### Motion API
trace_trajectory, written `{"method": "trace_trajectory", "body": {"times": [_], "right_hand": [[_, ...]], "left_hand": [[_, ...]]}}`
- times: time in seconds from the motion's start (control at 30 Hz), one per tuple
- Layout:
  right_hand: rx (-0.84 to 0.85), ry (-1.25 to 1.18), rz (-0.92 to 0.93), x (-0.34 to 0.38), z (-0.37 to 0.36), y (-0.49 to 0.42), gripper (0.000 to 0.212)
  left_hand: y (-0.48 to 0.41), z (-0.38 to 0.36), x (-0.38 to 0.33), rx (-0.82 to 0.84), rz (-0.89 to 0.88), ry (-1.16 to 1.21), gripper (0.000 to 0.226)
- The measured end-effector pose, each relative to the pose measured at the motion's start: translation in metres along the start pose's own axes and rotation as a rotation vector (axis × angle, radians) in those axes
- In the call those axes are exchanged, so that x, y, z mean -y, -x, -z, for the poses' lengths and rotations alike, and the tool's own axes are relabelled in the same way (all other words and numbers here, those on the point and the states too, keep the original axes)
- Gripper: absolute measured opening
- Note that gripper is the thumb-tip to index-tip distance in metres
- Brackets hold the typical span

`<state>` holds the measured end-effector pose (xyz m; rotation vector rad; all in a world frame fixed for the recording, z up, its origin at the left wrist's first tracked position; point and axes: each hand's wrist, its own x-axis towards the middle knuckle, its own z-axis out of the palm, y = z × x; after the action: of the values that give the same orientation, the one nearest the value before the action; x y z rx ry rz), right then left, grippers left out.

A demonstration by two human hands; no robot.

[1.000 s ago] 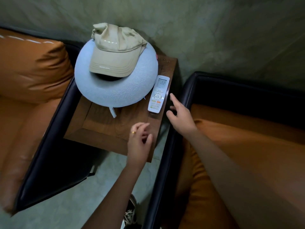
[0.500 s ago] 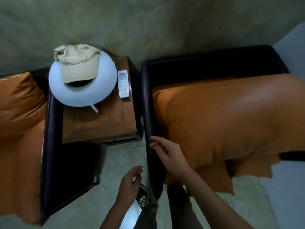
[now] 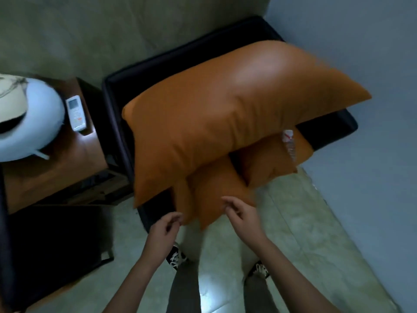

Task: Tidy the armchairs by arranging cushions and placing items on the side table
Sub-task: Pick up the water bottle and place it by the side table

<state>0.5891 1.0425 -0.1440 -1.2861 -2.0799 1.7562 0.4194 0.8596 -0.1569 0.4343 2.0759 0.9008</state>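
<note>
A big orange cushion [image 3: 225, 114] lies askew across the black-framed armchair [image 3: 187, 57], overhanging its front. Under it two smaller orange cushions [image 3: 214, 190] stick out over the seat edge, and a plastic bottle [image 3: 290, 143] shows between them at the right. My left hand [image 3: 163, 231] and my right hand [image 3: 243, 216] hover empty just in front of the lower cushion, fingers loosely curled and apart. On the wooden side table [image 3: 56, 172] at the left sit a white remote [image 3: 76, 112], a pale blue round pillow [image 3: 33, 123] and a beige cap [image 3: 11, 100] on top.
The dark arm of a second armchair [image 3: 52, 240] fills the lower left. Pale tiled floor [image 3: 304, 233] runs in front of the chair, with my legs and sneakers below my hands. A blue-grey wall [image 3: 372, 64] closes the right side.
My view has swung right from the side table to the right armchair. Both hands left the table and remote and now sit in front of the cushions.
</note>
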Motion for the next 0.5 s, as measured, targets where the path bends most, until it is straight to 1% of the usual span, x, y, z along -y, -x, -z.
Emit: {"method": "trace_trajectory", "body": {"times": [0.07, 0.2, 0.33, 0.5], "right_hand": [[-0.021, -0.004, -0.01, -0.026, 0.042, 0.002, 0.028], [-0.076, 0.028, -0.058, -0.069, 0.115, 0.001, 0.028], [-0.117, 0.069, -0.088, -0.1, 0.165, -0.007, 0.028], [-0.177, 0.107, -0.12, -0.119, 0.208, -0.03, 0.029]], "left_hand": [[0.003, -0.033, -0.015, 0.004, -0.037, -0.021, 0.028], [0.001, -0.099, -0.038, -0.007, -0.041, 0.006, 0.024], [0.002, -0.149, -0.057, 0.088, -0.056, -0.027, 0.024], [-0.017, -0.184, -0.064, 0.174, -0.108, -0.123, 0.026]]}}
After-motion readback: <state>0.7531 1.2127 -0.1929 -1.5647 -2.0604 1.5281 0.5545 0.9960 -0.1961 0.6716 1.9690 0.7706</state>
